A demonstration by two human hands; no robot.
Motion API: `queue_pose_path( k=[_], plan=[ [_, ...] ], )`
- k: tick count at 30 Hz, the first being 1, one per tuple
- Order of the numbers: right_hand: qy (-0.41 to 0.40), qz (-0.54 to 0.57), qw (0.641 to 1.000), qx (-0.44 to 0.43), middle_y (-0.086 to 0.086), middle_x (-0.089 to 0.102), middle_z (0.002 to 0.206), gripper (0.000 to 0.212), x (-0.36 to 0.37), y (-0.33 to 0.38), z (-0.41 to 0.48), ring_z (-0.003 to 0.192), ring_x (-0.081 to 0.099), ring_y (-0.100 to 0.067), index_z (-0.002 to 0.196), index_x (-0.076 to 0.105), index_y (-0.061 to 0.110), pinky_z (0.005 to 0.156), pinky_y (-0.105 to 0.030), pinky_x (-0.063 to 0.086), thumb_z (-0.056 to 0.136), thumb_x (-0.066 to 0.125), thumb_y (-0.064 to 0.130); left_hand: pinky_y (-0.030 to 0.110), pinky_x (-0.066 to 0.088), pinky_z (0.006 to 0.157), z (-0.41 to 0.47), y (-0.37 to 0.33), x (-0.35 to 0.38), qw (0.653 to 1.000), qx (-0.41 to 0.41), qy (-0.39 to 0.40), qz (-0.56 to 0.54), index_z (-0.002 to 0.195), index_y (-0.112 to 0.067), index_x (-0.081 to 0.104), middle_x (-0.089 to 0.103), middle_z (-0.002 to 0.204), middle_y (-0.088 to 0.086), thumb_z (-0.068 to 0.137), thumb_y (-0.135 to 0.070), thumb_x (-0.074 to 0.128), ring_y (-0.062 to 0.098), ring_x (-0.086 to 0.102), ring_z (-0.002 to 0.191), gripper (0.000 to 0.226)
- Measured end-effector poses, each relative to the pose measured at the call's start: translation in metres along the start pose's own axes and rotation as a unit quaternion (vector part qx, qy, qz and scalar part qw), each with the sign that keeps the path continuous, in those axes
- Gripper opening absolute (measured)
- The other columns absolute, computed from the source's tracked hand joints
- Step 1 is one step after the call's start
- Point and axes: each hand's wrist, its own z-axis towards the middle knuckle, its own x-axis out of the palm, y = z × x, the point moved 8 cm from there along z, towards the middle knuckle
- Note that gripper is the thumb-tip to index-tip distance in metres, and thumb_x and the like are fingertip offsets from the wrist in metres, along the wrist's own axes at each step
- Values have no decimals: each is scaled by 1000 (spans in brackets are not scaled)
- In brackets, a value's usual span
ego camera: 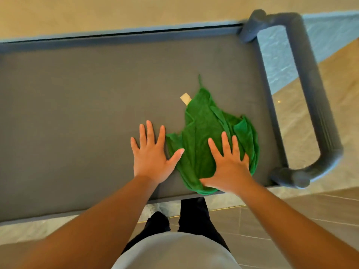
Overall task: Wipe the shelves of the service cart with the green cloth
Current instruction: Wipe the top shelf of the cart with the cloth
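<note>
the right hand [227, 167] is lying flat and wide open on the cloth [200, 129], fingers spread and straight, palm pressing down on the cloth's near right part; it is gripping nothing. the left hand [151, 156] is lying just to its left, equally open with fingers fanned. its palm is pressing on the bare shelf [77, 113], and only its thumb is reaching onto the cloth's left edge.

the green cloth is sitting crumpled and creased between and beyond the two hands, stretching away from the right hand's fingertips to a narrow point. its near edge is lying at the shelf's front edge beneath the right wrist. a pale tag [186, 98] is sticking out of the cloth's far left side, beyond the left thumb.

the shelf, dark grey and flat, is spreading far to the left of the left hand and ending in a raised rim [270, 105] just right of the cloth. beyond that rim, to the right of the right hand, a grey handle [314, 94] is looping outward. below both forearms, dark trousers [192, 214] and a grey top [174, 251] are showing over a tiled floor [291, 220].
</note>
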Motion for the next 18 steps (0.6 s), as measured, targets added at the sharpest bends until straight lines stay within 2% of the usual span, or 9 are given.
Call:
queue_pose_path(
  k=[5,12,18],
  plan=[
    [14,30,999,33,1,-48,152,128,15,-5,-14,145,-35,-33,150,-28,41,114,-68,10,68,62,80,61,5,119,-3,-2,0,1000,1,2,9,160,-24,9,-7,167,14,77,-89,-7,33,-11,153,107],
    [-37,12,998,39,-7,-39,158,125,-4,2,15,146,-30,-41,152,-24,38,113,-70,10,66,49,91,61,4,119,0,-3,-1,1000,2,16,14,160,-22,6,-9,166,15,77,-90,-7,33,-14,152,108],
    [-110,-13,994,14,-9,-28,163,114,-62,17,84,148,-24,-42,156,-13,39,112,-73,4,70,34,96,61,8,118,0,-3,0,1000,1,20,14,158,-19,22,-3,167,15,80,-88,-2,34,-9,153,106]
  ],
)
